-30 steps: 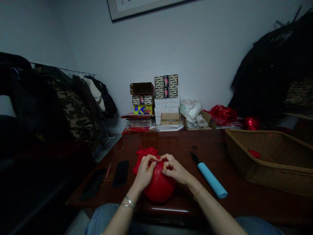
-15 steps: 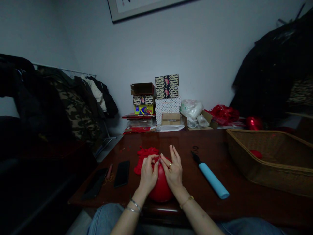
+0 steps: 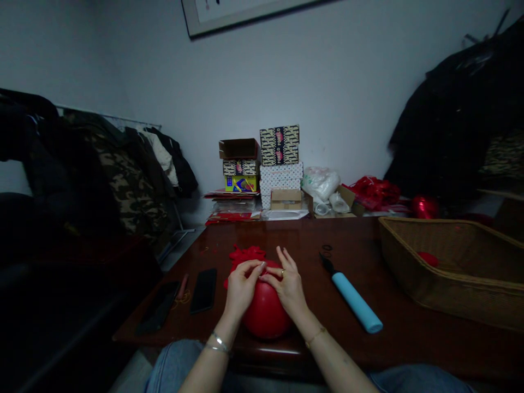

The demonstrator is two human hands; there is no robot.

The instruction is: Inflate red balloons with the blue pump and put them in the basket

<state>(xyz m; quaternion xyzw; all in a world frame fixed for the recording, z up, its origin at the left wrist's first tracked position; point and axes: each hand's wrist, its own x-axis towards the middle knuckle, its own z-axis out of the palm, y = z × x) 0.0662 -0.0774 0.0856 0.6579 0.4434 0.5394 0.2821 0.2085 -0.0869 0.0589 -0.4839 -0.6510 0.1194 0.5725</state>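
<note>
A blown-up red balloon (image 3: 264, 314) rests at the near edge of the dark wooden table (image 3: 393, 333). My left hand (image 3: 241, 286) and my right hand (image 3: 289, 284) sit on top of it, pinching its neck between thumbs and forefingers. The other fingers of my right hand stick up. A heap of flat red balloons (image 3: 242, 255) lies just beyond my hands. A light blue hand pump (image 3: 352, 299) lies to the right of my right hand.
A wicker basket (image 3: 450, 267) with a red balloon inside stands at the right. Two dark phones (image 3: 203, 289) lie at the left. Stacked boxes (image 3: 278, 164), plastic bags and red wrapping line the table's far edge. Coats hang on both sides.
My right hand turned from a curled pinch to fingers raised, then drew closer to my left hand at the balloon's neck. The balloon stayed in place.
</note>
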